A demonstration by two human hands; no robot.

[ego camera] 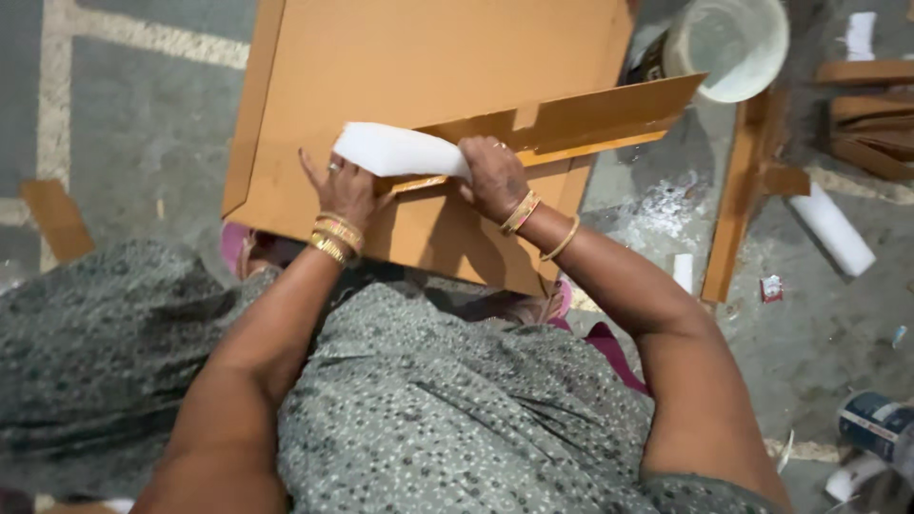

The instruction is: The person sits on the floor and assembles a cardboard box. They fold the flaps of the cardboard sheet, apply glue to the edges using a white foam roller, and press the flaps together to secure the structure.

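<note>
A large brown cardboard sheet lies on the floor in front of me, reaching up to the top of the view. Across it rests a long brown cardboard strip, slanting up to the right. My right hand is closed on the end of a white rolled wad, pressing it against the strip's near end. My left hand lies on the sheet with fingers spread, touching the wad's lower left side. Both wrists wear gold bangles.
A white bucket stands at the top right beside the sheet. Brown cardboard pieces and a stack lie at the right, with a white roll. A can sits at lower right. A cardboard scrap lies left.
</note>
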